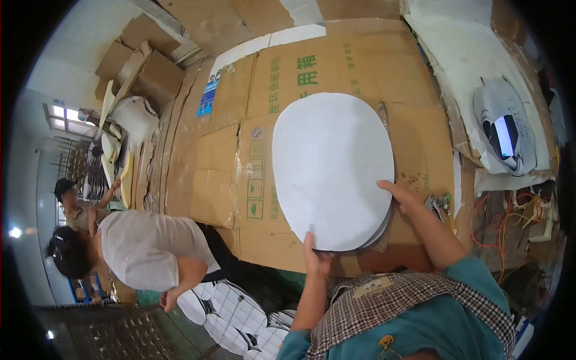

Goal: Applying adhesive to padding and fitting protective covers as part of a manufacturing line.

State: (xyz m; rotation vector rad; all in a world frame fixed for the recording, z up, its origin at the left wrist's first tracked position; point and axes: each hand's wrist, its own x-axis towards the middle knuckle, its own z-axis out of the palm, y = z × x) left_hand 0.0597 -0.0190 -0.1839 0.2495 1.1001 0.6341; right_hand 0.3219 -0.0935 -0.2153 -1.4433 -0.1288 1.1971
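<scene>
On the cardboard-covered surface (360, 66) lay a stack of white oval sheets (332, 168), and both hands were at its near edge. Left hand (316, 257) pinched the bottom rim, thumb on top, fingers tucked under. Right hand (401, 195) rested flat and spread on the right rim. To do it well, I'd say keep the edges squared with both hands before sliding anything, since a lower sheet was peeking out at the right. Couldn't tell how many sheets were in the stack. Left fingers were hidden underneath. A person in a white shirt (144, 249) bent over at the left, hands mostly unclear.
</scene>
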